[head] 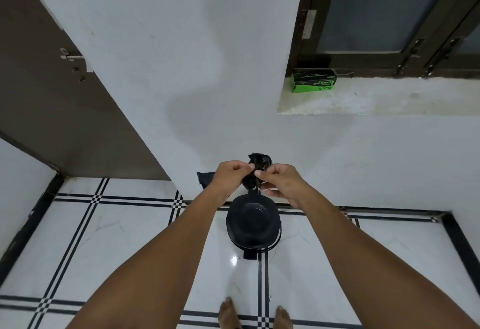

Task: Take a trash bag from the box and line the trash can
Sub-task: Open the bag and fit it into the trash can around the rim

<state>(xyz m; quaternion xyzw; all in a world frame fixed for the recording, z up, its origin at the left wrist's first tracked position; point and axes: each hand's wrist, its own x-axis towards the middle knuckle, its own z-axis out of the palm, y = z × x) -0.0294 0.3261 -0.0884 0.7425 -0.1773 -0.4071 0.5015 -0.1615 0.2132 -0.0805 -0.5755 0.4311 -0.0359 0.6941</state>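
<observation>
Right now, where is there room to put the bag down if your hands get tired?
The window ledge is bare to the right of the green bag box. The white floor tiles left of the black trash can are open too. It is crowded above the can, where the left hand and right hand pinch the black trash bag.

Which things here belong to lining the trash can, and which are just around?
Part of the job:
- black trash bag, bunched, pinched by left hand and right hand
- black pedal trash can, lid closed, on the floor
- green garbage bag box on the window ledge

Just around:
- brown door
- window
</observation>
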